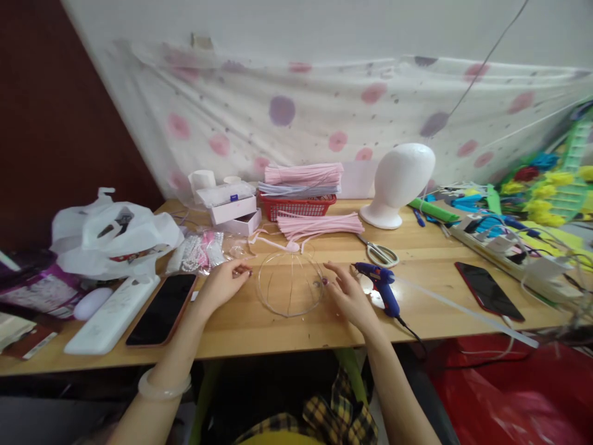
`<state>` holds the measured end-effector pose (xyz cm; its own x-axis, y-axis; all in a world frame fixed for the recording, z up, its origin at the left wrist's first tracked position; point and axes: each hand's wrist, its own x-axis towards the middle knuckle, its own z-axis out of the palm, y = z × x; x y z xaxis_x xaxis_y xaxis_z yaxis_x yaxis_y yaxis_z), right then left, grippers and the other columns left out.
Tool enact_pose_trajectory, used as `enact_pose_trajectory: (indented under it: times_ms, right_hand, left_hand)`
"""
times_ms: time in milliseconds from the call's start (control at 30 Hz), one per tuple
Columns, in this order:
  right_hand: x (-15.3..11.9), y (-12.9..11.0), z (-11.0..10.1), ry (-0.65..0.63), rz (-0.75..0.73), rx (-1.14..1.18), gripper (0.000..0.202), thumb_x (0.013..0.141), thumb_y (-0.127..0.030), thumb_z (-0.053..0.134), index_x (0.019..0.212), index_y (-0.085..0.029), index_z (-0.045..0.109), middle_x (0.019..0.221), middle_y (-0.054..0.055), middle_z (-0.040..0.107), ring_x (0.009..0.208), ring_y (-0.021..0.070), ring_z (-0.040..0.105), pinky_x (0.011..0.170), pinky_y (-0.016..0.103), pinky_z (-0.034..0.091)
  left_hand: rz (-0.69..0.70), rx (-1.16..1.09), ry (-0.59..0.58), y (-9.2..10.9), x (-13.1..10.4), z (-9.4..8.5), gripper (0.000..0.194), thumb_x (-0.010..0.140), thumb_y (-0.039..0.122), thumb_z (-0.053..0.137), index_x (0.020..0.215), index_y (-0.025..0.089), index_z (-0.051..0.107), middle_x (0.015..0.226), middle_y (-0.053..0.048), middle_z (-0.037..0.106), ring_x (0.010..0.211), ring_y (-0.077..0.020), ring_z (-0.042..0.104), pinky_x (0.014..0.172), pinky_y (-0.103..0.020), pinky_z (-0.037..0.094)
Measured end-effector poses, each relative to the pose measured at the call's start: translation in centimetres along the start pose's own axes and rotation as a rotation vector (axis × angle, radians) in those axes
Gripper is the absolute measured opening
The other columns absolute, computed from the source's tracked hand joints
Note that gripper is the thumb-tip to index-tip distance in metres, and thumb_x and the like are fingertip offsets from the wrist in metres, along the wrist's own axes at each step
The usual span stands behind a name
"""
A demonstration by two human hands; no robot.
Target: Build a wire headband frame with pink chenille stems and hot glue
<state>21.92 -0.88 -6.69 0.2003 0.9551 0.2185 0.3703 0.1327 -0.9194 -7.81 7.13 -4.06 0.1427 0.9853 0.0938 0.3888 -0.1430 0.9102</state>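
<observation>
A round, dome-like frame of thin wire (288,314) rests on the wooden table between my hands, with a pink ribbon piece (291,246) at its far side. My left hand (225,284) is just left of the frame and apart from it. Its fingers are loosely bent, and I see nothing in them. At the frame's right edge, my right hand (348,295) is open with its fingers apart; whether a fingertip touches the wire I cannot tell. A blue glue gun (382,287) lies right of that hand, and scissors (380,254) lie behind it.
Pink pipe cleaners (319,226) lie before a red basket (296,207). A white foam head (402,179) stands at the back. Phones (162,309) lie on both sides. A power strip (503,256) with cables is at right, a plastic bag (111,232) at left.
</observation>
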Motion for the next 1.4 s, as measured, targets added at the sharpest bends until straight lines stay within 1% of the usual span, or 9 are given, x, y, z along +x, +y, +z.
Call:
enact_pose_trajectory:
  times_ms: [67,167,267,433,567,767,1067,1267,1400]
  right_hand:
    - [-0.2,0.1,0.4,-0.028,-0.04,-0.074,0.047,0.082,-0.033,0.061,0.127,-0.021,0.058,0.139,0.014,0.058,0.133,0.0307,0.05,0.113,0.052,0.033]
    - [-0.3,0.3,0.9,-0.074,-0.099,-0.156,0.044,0.084,-0.028,0.058,0.127,-0.021,0.056,0.135,0.014,0.06,0.13,0.0295,0.052,0.112,0.051,0.034]
    - [-0.5,0.8,1.3,-0.116,-0.134,-0.208,0.035,0.086,-0.022,0.054,0.12,-0.023,0.059,0.126,0.011,0.066,0.122,0.0268,0.058,0.108,0.047,0.04]
    - [-0.9,1.7,1.7,-0.121,-0.134,-0.273,0.031,0.09,-0.02,0.047,0.12,-0.022,0.056,0.124,0.014,0.067,0.117,0.0275,0.062,0.102,0.049,0.045]
    - [-1.0,2.1,1.7,-0.123,-0.143,-0.321,0.033,0.09,-0.019,0.047,0.122,-0.024,0.055,0.129,0.014,0.064,0.123,0.0269,0.059,0.103,0.048,0.044]
    - [-1.0,2.3,1.9,-0.108,-0.171,-0.374,0.034,0.091,-0.021,0.046,0.124,-0.023,0.054,0.135,0.015,0.06,0.129,0.0283,0.054,0.107,0.05,0.04]
    - [-0.9,2.4,1.9,-0.105,-0.206,-0.401,0.034,0.092,-0.022,0.045,0.125,-0.022,0.053,0.127,0.014,0.066,0.122,0.0283,0.059,0.105,0.051,0.042]
    - [-0.9,2.5,1.8,-0.106,-0.205,-0.404,0.033,0.092,-0.021,0.045,0.124,-0.022,0.054,0.124,0.012,0.066,0.117,0.027,0.061,0.101,0.047,0.046]
    - [-1.0,2.3,1.8,-0.112,-0.196,-0.42,0.033,0.093,-0.023,0.044,0.125,-0.022,0.053,0.127,0.014,0.065,0.118,0.0279,0.061,0.101,0.047,0.045]
  left_hand:
    - [0.039,0.014,-0.043,-0.1,0.2,0.5,0.023,0.065,0.01,0.074,0.085,0.022,0.075,0.084,-0.003,0.074,0.077,-0.0221,0.066,0.075,-0.03,0.049]
    - [0.106,0.019,-0.123,-0.1,0.7,1.0,0.036,0.062,0.011,0.078,0.096,0.023,0.075,0.109,-0.007,0.073,0.1,-0.0259,0.066,0.094,-0.036,0.047]
    - [0.164,0.023,-0.212,0.2,1.1,1.0,0.034,0.062,0.011,0.079,0.094,0.023,0.075,0.116,-0.008,0.072,0.115,-0.029,0.061,0.104,-0.04,0.04]
    - [0.231,0.037,-0.299,0.6,1.4,1.1,0.015,0.066,0.014,0.075,0.076,0.023,0.07,0.101,-0.006,0.073,0.11,-0.0303,0.062,0.105,-0.043,0.039]
    - [0.262,0.078,-0.335,0.2,1.7,1.3,0.011,0.068,0.02,0.076,0.072,0.024,0.067,0.095,-0.005,0.073,0.105,-0.0308,0.063,0.105,-0.045,0.038]
    - [0.29,0.152,-0.377,-0.8,2.0,1.3,0.01,0.074,0.03,0.074,0.082,0.026,0.069,0.117,-0.007,0.071,0.131,-0.033,0.048,0.114,-0.048,0.027]
    - [0.28,0.313,-0.405,-2.0,2.6,1.6,0.014,0.082,0.04,0.067,0.086,0.027,0.066,0.124,-0.005,0.068,0.145,-0.0312,0.032,0.121,-0.053,0.004]
    - [0.283,0.387,-0.44,-2.3,2.9,1.2,0.015,0.082,0.038,0.068,0.091,0.026,0.065,0.131,-0.006,0.064,0.146,-0.032,0.03,0.119,-0.055,0.008]
    - [0.288,0.42,-0.446,-2.3,2.9,1.0,0.024,0.08,0.039,0.07,0.101,0.027,0.066,0.137,-0.008,0.06,0.147,-0.0347,0.027,0.118,-0.056,0.012]
